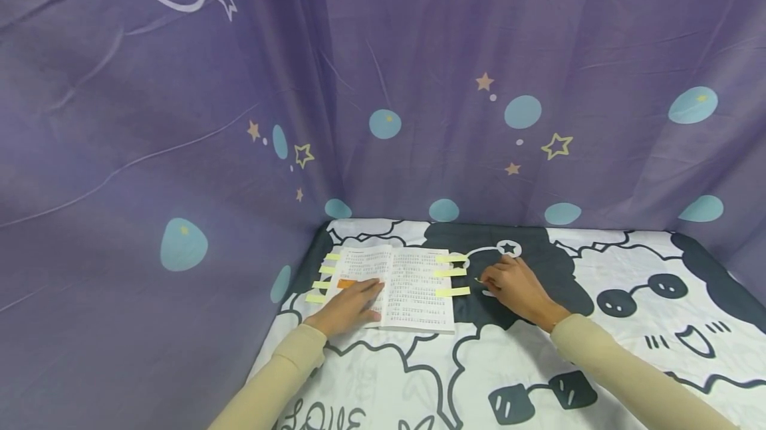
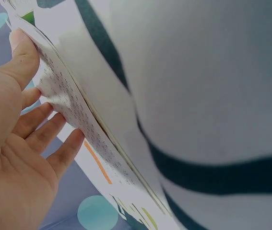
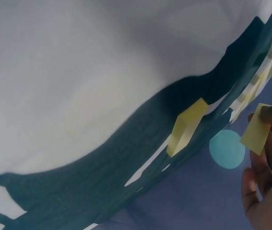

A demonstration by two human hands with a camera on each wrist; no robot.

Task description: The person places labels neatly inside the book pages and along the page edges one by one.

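An open book (image 1: 419, 284) of printed text lies on the patterned cloth, yellow sticky tabs (image 1: 451, 272) jutting from both side edges. On its left page is an orange sticky strip (image 1: 346, 284), close to my left hand (image 1: 350, 307). That hand rests on the left page near the fold with its fingers extended; the left wrist view shows the fingertips (image 2: 76, 139) on the paper. To the right of the book, my right hand (image 1: 511, 284) pinches a yellow sticky note (image 3: 256, 132) between thumb and fingers. A folded-looking yellow sticky pad (image 3: 187, 127) sits on the dark part of the cloth near it.
The white cloth (image 1: 383, 377) with dark cartoon prints covers the surface under the book. A purple curtain (image 1: 419, 171) with stars and blue ovals hangs behind it, and another stretch of curtain (image 1: 149, 323) borders the left side.
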